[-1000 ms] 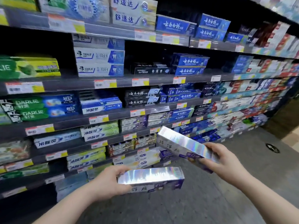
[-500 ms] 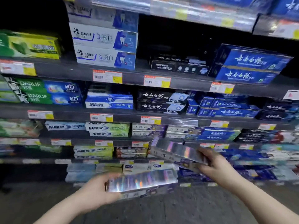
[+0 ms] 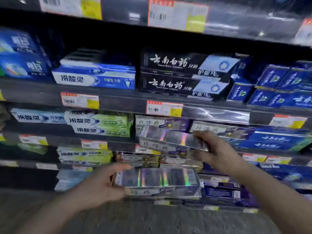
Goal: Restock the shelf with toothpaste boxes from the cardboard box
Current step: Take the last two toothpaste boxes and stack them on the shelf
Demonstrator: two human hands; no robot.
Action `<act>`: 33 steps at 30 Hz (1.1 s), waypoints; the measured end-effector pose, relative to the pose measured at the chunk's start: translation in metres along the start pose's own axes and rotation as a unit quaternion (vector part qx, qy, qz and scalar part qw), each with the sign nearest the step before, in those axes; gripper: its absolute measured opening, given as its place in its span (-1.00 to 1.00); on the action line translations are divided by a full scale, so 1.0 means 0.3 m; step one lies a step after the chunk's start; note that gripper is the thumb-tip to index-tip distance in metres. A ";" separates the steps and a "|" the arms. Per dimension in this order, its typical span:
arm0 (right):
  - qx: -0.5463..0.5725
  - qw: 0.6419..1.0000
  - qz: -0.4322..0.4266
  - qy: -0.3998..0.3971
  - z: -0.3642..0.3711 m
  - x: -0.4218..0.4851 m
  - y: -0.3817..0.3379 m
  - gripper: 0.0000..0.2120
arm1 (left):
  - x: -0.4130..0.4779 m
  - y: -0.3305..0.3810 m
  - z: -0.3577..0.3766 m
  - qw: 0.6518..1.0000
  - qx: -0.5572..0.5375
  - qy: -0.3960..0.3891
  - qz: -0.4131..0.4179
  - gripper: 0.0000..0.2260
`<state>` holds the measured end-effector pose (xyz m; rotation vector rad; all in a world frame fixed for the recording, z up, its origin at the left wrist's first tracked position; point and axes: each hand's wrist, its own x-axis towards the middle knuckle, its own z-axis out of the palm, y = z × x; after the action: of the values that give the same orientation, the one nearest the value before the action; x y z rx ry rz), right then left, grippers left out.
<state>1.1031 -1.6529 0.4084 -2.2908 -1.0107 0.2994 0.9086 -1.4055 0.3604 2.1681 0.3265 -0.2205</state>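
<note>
My right hand (image 3: 217, 152) grips the right end of a silver holographic toothpaste box (image 3: 170, 139) and holds it at the front edge of a shelf (image 3: 214, 115), just below two matching silver and purple boxes (image 3: 162, 122) that lie there. My left hand (image 3: 101, 186) holds a second holographic toothpaste box (image 3: 157, 179) by its left end, lower down and level, in front of the bottom shelves. The cardboard box is out of view.
Shelves run across the whole view, packed with toothpaste: black boxes (image 3: 177, 73) and blue boxes (image 3: 96, 76) above, green ones (image 3: 99, 125) to the left, dark blue ones (image 3: 276, 139) to the right. Price labels (image 3: 163, 108) line the shelf edges. Grey floor (image 3: 152, 220) lies below.
The view has closed in on the shelves. My right hand has carried its box up and forward to the shelf edge with the matching boxes. My left hand keeps its box low.
</note>
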 end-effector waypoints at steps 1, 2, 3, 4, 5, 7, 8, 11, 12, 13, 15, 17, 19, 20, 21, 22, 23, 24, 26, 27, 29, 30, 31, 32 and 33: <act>0.006 1.000 -0.011 0.003 0.019 0.030 0.024 -0.52 | 0.036 -0.010 0.003 1.000 -0.009 0.004 0.002 -0.53; 0.010 1.000 -0.023 0.009 0.039 0.058 0.049 -0.52 | 0.073 -0.026 0.005 1.000 -0.014 0.010 0.003 -0.54; 0.010 0.999 -0.030 0.013 0.056 0.085 0.070 -0.53 | 0.107 -0.041 0.003 1.000 -0.009 0.017 0.010 -0.53; 0.011 0.999 -0.042 0.017 0.072 0.110 0.089 -0.54 | 0.138 -0.057 0.001 1.000 -0.002 0.022 0.019 -0.48; 0.006 0.998 -0.054 0.024 0.089 0.132 0.107 -0.56 | 0.168 -0.077 0.001 0.999 0.002 0.029 0.024 -0.40; -0.010 0.996 -0.073 0.043 0.124 0.172 0.143 -0.60 | 0.229 -0.138 0.010 0.999 -0.002 0.035 0.039 -0.36; -0.017 0.995 -0.081 0.050 0.140 0.187 0.159 -0.61 | 0.256 -0.156 0.016 0.998 -0.004 0.041 0.054 -0.35; -0.064 0.990 -0.092 0.080 0.184 0.220 0.204 -0.56 | 0.328 -0.204 0.038 0.990 0.003 0.079 0.114 -0.48; -0.074 0.989 -0.095 0.086 0.194 0.227 0.218 -0.53 | 0.346 -0.212 0.044 0.988 -0.002 0.092 0.128 -0.58; -0.080 0.988 -0.099 0.091 0.205 0.233 0.231 -0.50 | 0.361 -0.228 0.048 0.983 -0.006 0.107 0.147 -0.61; -0.089 0.985 -0.108 0.101 0.224 0.239 0.244 -0.51 | 0.390 -0.269 0.053 0.973 0.015 0.149 0.175 -0.56; -0.102 0.981 -0.119 0.112 0.238 0.242 0.250 -0.55 | 0.412 -0.297 0.056 0.967 0.040 0.182 0.177 -0.48; -0.136 0.973 -0.126 0.136 0.253 0.250 0.254 -0.53 | 0.428 -0.318 0.055 0.965 0.018 0.183 0.187 -0.35; -0.157 0.967 -0.132 0.151 0.260 0.252 0.252 -0.52 | 0.434 -0.326 0.055 0.965 0.005 0.177 0.196 -0.32; -0.180 0.960 -0.140 0.165 0.267 0.255 0.251 -0.51 | 0.438 -0.326 0.055 0.965 -0.003 0.172 0.200 -0.31; -0.204 0.951 -0.153 0.175 0.271 0.256 0.249 -0.48 | 0.439 -0.323 0.054 0.964 -0.008 0.170 0.204 -0.31; -0.228 0.943 -0.161 0.181 0.274 0.256 0.248 -0.44 | 0.438 -0.321 0.055 0.964 -0.011 0.170 0.206 -0.31; -0.247 0.937 -0.163 0.184 0.274 0.253 0.246 -0.40 | 0.434 -0.313 0.055 0.964 -0.009 0.170 0.204 -0.33; -0.270 0.931 -0.158 0.186 0.267 0.241 0.237 -0.34 | 0.426 -0.292 0.059 0.968 -0.005 0.167 0.185 -0.43; -0.281 0.928 -0.160 0.186 0.264 0.235 0.232 -0.34 | 0.424 -0.283 0.059 0.970 -0.013 0.166 0.179 -0.54; -0.298 0.921 -0.163 0.190 0.260 0.230 0.226 -0.40 | 0.427 -0.271 0.060 0.969 -0.012 0.166 0.184 -0.68; -0.306 0.917 -0.160 0.199 0.260 0.232 0.224 -0.45 | 0.431 -0.266 0.059 0.967 0.003 0.168 0.193 -0.69; -0.317 0.911 -0.155 0.211 0.263 0.233 0.222 -0.49 | 0.435 -0.261 0.061 0.964 0.021 0.173 0.200 -0.69; -0.328 0.904 -0.154 0.226 0.268 0.234 0.222 -0.53 | 0.435 -0.253 0.065 0.962 0.032 0.180 0.204 -0.66; -0.335 0.898 -0.154 0.240 0.276 0.237 0.224 -0.55 | 0.436 -0.249 0.068 0.961 0.035 0.184 0.205 -0.65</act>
<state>1.1559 -1.5998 0.3045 -2.5141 -1.3086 -0.8349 1.0087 -1.3607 0.2550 2.2863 0.0688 0.4146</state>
